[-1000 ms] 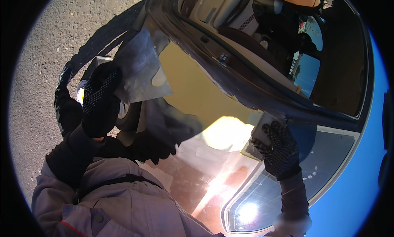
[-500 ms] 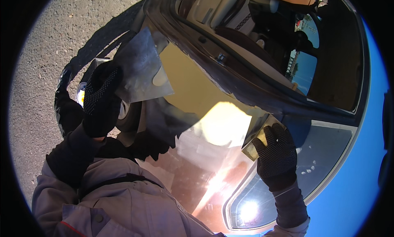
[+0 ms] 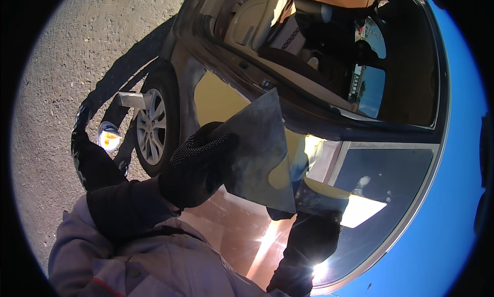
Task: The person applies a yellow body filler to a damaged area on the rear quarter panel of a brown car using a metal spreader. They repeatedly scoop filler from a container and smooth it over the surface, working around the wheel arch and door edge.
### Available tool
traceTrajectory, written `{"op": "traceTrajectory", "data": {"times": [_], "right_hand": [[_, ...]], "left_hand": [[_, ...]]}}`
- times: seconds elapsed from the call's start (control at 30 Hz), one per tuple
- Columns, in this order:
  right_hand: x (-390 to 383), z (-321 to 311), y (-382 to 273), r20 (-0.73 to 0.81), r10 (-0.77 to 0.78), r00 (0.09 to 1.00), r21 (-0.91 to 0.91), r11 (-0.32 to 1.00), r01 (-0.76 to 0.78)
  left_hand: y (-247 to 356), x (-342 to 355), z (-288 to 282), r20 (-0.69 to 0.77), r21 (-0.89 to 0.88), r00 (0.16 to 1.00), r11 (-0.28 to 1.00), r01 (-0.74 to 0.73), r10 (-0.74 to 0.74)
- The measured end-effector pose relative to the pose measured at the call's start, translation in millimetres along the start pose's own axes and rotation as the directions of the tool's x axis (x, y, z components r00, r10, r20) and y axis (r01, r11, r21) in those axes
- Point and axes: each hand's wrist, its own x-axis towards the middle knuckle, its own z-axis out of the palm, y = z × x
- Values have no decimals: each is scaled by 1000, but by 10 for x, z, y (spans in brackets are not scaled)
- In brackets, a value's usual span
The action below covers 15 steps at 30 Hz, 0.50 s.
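Observation:
My left hand [image 3: 203, 158], in a dark dotted glove, is closed on a flat grey mixing board [image 3: 252, 150]. A small blob of yellow putty [image 3: 280, 174] sits near the board's right edge. Just right of it, my gloved right hand [image 3: 315, 222] grips a flat putty spreader [image 3: 364, 210], whose face glares in the sun. The board hides some of that hand's fingers. Beyond both hands is the car's body panel [image 3: 234, 204], bearing a broad patch of yellow filler [image 3: 218, 97], partly covered by the board and left hand.
A wheel [image 3: 153, 127] stands at the left under the panel. Near it on the rough ground [image 3: 62, 91] are a round can [image 3: 108, 138] and a grey blocky piece [image 3: 132, 100]. An open window frame shows car seats [image 3: 254, 27]; a rear side window [image 3: 386, 173] lies at right.
My left hand has carried the board rightward across the panel, uncovering the wheel. My right hand has come down and left, off the filler patch, with the spreader turned beside the board.

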Motion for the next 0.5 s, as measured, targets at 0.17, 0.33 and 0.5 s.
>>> {"op": "traceTrajectory", "data": {"times": [0.17, 0.33, 0.5], "right_hand": [[-303, 153, -31, 346, -438, 830, -800, 324, 505], [-245, 100, -151, 557, -114, 823, -581, 654, 484], [-183, 11, -25, 462, -95, 882, -597, 703, 388]], "left_hand": [[-79, 1, 320, -177, -345, 974, 936, 71, -139], [-30, -55, 193, -218, 31, 976, 1000, -1, 7], [87, -25, 188, -298, -218, 946, 974, 60, -125]]}}
